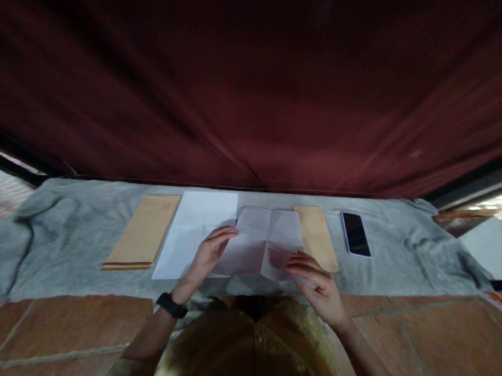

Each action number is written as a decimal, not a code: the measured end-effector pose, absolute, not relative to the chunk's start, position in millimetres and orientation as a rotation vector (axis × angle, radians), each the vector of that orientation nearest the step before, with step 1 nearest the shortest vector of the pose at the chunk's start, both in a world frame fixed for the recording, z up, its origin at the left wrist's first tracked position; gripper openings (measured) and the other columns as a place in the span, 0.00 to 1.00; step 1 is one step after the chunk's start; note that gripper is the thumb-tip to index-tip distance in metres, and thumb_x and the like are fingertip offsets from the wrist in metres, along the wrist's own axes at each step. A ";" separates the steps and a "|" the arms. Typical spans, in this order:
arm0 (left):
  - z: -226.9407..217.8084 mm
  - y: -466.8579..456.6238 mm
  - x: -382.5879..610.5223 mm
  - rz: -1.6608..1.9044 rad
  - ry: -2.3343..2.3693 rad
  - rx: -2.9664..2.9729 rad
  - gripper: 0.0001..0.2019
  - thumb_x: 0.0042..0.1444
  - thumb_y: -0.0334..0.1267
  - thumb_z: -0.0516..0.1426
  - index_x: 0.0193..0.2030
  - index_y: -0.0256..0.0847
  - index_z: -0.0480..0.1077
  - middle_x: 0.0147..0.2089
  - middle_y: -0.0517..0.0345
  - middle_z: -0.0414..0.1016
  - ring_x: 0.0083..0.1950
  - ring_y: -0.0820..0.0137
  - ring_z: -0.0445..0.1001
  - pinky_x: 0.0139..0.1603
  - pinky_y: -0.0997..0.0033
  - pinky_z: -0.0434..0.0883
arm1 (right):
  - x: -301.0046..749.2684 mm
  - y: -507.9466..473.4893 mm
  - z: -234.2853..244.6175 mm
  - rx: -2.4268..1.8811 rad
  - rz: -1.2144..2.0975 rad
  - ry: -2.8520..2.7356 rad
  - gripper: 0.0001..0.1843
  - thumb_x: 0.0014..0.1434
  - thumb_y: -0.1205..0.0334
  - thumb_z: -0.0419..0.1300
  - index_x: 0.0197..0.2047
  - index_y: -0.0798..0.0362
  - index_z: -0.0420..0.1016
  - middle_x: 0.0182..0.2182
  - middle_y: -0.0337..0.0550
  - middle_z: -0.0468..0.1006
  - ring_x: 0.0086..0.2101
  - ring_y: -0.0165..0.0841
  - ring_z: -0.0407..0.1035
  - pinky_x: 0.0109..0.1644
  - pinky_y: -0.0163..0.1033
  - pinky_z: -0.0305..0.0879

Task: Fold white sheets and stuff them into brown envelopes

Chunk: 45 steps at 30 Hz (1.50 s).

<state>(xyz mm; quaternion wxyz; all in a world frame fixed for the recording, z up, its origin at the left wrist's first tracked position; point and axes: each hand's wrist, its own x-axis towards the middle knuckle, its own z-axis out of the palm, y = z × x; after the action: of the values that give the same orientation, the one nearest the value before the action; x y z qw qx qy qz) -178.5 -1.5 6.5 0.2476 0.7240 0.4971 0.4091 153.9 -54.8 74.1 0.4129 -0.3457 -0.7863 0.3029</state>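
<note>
A creased white sheet of paper (264, 240) is lifted in front of me above a grey cloth (79, 239). My left hand (207, 256) grips its left edge, fingers curled over the paper. My right hand (319, 287) holds the sheet's lower right part between thumb and fingers. A black band sits on my left wrist. Another white sheet (192, 227) lies flat on the cloth just left of the held one.
A stack of brown envelopes (145, 232) lies at the left, a single brown envelope (318, 236) at the right, then a dark phone (355, 233). A dark red curtain hangs behind. Terracotta floor tiles (438, 344) lie near me. A white sheet (494, 245) rests far right.
</note>
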 end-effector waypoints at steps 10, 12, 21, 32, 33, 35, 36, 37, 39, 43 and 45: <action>-20.6 -31.9 -182.1 0.728 1.379 2.319 0.26 0.58 0.20 0.48 0.55 0.45 0.76 0.62 0.54 0.75 0.66 0.65 0.69 0.68 0.54 0.69 | 161.6 -88.0 -27.9 -0.973 0.566 -2.388 0.32 0.65 0.57 0.58 0.70 0.47 0.61 0.65 0.51 0.68 0.66 0.44 0.60 0.70 0.59 0.56; -17.0 -30.7 -178.2 0.727 1.375 2.323 0.25 0.60 0.21 0.48 0.57 0.44 0.75 0.63 0.53 0.74 0.66 0.66 0.69 0.68 0.53 0.69 | 163.9 -85.3 -32.9 -1.052 0.543 -2.330 0.34 0.64 0.63 0.56 0.72 0.48 0.57 0.67 0.51 0.65 0.66 0.44 0.58 0.70 0.59 0.56; -18.6 -26.6 -175.3 0.677 1.300 2.250 0.36 0.52 0.15 0.46 0.63 0.47 0.70 0.66 0.56 0.71 0.69 0.68 0.65 0.71 0.52 0.65 | 162.2 -83.5 -15.2 -1.215 0.673 -2.171 0.31 0.65 0.73 0.49 0.68 0.43 0.66 0.62 0.47 0.72 0.62 0.40 0.66 0.65 0.53 0.66; -8.9 -37.0 -185.5 0.713 1.264 2.061 0.25 0.60 0.26 0.51 0.60 0.48 0.74 0.62 0.52 0.75 0.66 0.62 0.70 0.68 0.52 0.67 | 161.2 -88.5 -10.9 -1.180 0.878 -1.877 0.20 0.68 0.56 0.57 0.61 0.44 0.74 0.56 0.48 0.78 0.57 0.43 0.72 0.62 0.52 0.71; -8.7 -36.9 -183.4 0.734 1.277 2.050 0.23 0.60 0.27 0.52 0.59 0.48 0.75 0.61 0.52 0.76 0.64 0.62 0.71 0.67 0.52 0.68 | 161.1 -88.4 -11.4 -1.194 0.886 -1.857 0.19 0.68 0.55 0.57 0.60 0.44 0.75 0.56 0.47 0.78 0.57 0.43 0.72 0.62 0.52 0.71; -8.9 -35.8 -179.6 0.780 1.299 2.025 0.19 0.60 0.29 0.54 0.55 0.46 0.77 0.57 0.50 0.78 0.61 0.62 0.74 0.65 0.53 0.70 | 160.5 -87.5 -12.5 -1.239 0.896 -1.808 0.17 0.68 0.54 0.56 0.57 0.43 0.77 0.54 0.45 0.80 0.56 0.42 0.73 0.61 0.51 0.71; -9.0 -35.0 -177.8 0.804 1.317 2.009 0.17 0.60 0.31 0.54 0.52 0.46 0.78 0.55 0.50 0.79 0.59 0.62 0.75 0.64 0.54 0.71 | 159.9 -86.5 -12.8 -1.268 0.900 -1.781 0.17 0.68 0.53 0.55 0.56 0.43 0.77 0.53 0.44 0.80 0.54 0.42 0.74 0.60 0.51 0.72; -8.9 -34.3 -176.1 0.822 1.341 1.993 0.15 0.60 0.32 0.55 0.50 0.46 0.79 0.53 0.50 0.80 0.58 0.62 0.76 0.63 0.54 0.71 | 159.2 -85.1 -12.5 -1.301 0.901 -1.754 0.16 0.69 0.53 0.55 0.55 0.43 0.78 0.51 0.44 0.81 0.53 0.42 0.75 0.59 0.50 0.73; -7.9 -33.6 -173.6 0.848 1.417 1.967 0.12 0.61 0.35 0.55 0.46 0.45 0.79 0.49 0.51 0.81 0.54 0.62 0.77 0.60 0.56 0.73 | 157.4 -81.0 -10.0 -1.363 0.891 -1.702 0.17 0.69 0.52 0.54 0.54 0.43 0.78 0.49 0.43 0.82 0.50 0.42 0.77 0.56 0.49 0.74; -3.0 -36.5 -173.8 0.850 1.475 1.951 0.12 0.64 0.42 0.55 0.46 0.45 0.78 0.46 0.53 0.82 0.51 0.62 0.79 0.56 0.60 0.74 | 154.4 -71.3 -1.1 -1.419 0.866 -1.634 0.17 0.67 0.51 0.56 0.54 0.47 0.77 0.50 0.46 0.82 0.50 0.42 0.77 0.56 0.48 0.74; -0.4 -39.6 -175.4 0.884 1.471 1.935 0.12 0.65 0.44 0.54 0.47 0.45 0.78 0.47 0.53 0.82 0.51 0.62 0.79 0.56 0.62 0.74 | 154.0 -67.7 0.0 -1.413 0.894 -1.646 0.18 0.66 0.51 0.57 0.55 0.47 0.77 0.51 0.46 0.82 0.51 0.42 0.77 0.57 0.49 0.73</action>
<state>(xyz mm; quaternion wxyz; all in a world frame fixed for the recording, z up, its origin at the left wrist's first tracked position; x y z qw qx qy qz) -175.4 -39.6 -0.4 0.2740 0.7193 0.5471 0.3289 154.0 -67.7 0.0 0.3873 -0.5553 -0.6467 0.3514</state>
